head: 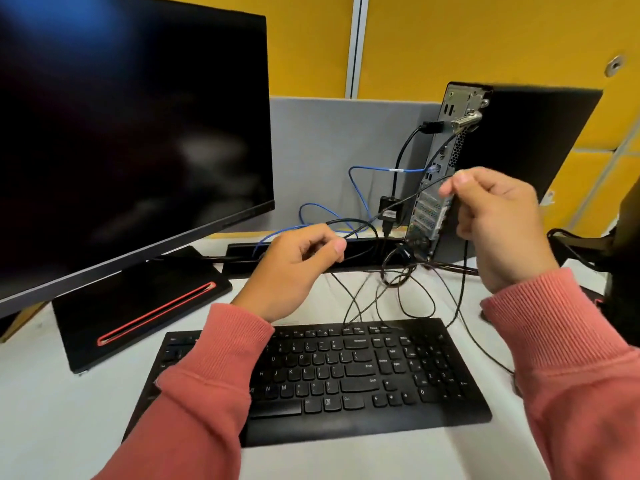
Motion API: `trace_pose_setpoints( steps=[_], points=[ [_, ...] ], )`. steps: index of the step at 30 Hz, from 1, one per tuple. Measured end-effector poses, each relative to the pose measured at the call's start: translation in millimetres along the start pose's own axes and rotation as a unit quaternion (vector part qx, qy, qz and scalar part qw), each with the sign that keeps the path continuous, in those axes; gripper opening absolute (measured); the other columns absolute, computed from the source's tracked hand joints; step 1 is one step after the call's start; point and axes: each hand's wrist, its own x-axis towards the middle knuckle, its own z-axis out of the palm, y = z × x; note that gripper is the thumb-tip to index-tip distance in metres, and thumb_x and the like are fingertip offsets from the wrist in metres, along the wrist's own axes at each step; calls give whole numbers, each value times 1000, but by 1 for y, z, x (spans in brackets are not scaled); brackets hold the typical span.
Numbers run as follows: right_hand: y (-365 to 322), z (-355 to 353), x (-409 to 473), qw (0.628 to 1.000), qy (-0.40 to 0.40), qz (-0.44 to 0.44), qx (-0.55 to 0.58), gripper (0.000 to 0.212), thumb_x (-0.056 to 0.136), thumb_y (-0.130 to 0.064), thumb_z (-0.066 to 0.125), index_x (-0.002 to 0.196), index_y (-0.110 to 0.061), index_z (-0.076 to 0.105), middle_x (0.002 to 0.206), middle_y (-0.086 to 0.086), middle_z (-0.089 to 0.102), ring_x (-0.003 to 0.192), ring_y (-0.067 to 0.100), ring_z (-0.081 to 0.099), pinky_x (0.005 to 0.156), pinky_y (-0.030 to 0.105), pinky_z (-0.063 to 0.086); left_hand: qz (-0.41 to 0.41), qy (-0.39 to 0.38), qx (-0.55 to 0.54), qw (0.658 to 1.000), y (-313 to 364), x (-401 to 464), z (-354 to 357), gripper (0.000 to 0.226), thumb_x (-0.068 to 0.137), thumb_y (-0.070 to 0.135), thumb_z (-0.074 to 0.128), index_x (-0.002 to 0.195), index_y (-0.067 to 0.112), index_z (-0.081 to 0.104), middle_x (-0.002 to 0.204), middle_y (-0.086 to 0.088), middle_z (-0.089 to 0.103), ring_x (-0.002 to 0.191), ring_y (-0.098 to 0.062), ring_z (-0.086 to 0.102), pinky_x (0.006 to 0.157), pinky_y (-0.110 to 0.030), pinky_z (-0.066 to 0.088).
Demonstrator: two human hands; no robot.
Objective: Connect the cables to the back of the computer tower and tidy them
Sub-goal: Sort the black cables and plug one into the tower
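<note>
Pinched between thumb and forefinger of the left hand (298, 263) is a thin black cable (398, 207), and the same cable is pinched higher up by the curled fingers of the right hand (498, 223), so that a taut length is stretched between the two grips, rising from left to right. At the left side of the desk (52, 427) a dark monitor (131, 133) is seen, with its flat black base (138, 306), marked by a red slot, set on the desk surface. A black keyboard (346, 379) is placed at the middle of the desk, near the front edge, below both hands. Behind it, toward the back edge, a blue network cable (360, 188) is looped and is plugged into the rear panel of the computer tower (512, 161). The tower is stood upright at the back right of the desk, its port side turned toward the left. A thicker black cable (403, 150) is plugged in near the top of that panel. Several loose black cables (415, 292) are tangled on the desk between keyboard and tower. Pink sleeves (214, 393) are worn on both arms.
</note>
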Motion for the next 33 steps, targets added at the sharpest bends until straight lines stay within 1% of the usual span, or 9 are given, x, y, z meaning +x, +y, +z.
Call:
trace_pose_setpoints(
  steps=[6,15,18,20,23,25,26,28,33],
  points=[
    [1,-6,14,981,181,-34,65,30,94,-38,50,75,-32,72,63,-12,46,65,13,39,62,33,30,32,1,32,999,17,29,8,23,97,34,55,82,19,63,75,-15,58,72,-35,54,68,-38,43],
    [-22,-26,21,980,192,-51,25,27,99,-27,48,96,-29,75,60,-17,47,58,2,41,55,25,32,178,63,57,980,102,83,-1,24,104,24,54,91,8,66,83,-32,59,68,-41,55,66,-50,52],
    [-31,-24,20,988,146,-41,-7,40,94,-24,57,133,-32,61,109,-15,62,98,2,58,90,30,50,190,49,73,978,108,85,2,24,104,27,54,93,11,69,73,-21,54,66,-36,49,64,-51,50],
    [-38,-22,12,985,132,-63,-95,75,84,-23,64,152,-40,36,142,-4,43,130,17,44,113,41,35,190,29,86,978,108,81,7,25,104,29,55,93,14,71,66,0,47,65,-23,44,64,-48,49],
    [-43,-6,-7,960,15,-148,-237,92,78,-20,66,154,-47,24,161,-2,27,149,21,22,118,52,14,187,-5,119,975,111,76,16,26,103,31,57,93,14,74,68,-10,56,64,-24,49,63,-42,45],
    [-34,6,-12,965,-144,-163,-144,60,87,-19,64,143,-30,46,137,5,57,129,23,54,113,61,34,199,-34,137,970,113,74,15,24,102,30,60,92,15,74,76,-14,68,73,-32,61,69,-46,53],
    [-28,9,-14,968,-193,-144,-72,35,94,-17,60,129,-17,56,107,11,68,97,24,68,95,63,50,205,-53,154,965,115,72,13,22,101,29,62,92,15,75,73,-12,67,71,-30,61,68,-44,52],
    [-21,8,-16,975,-198,-99,10,15,104,-16,49,103,-4,59,60,4,53,52,21,56,60,53,55,198,-97,190,957,114,67,4,15,100,28,65,101,20,76,65,-8,57,62,-20,48,60,-32,41],
    [-14,7,-12,980,-138,-121,-83,20,101,-19,53,86,-11,64,64,-6,48,58,6,44,59,30,38,163,-109,219,956,94,52,-11,26,102,28,62,127,33,66,68,-4,44,60,-7,38,59,-22,33]
  ],
)
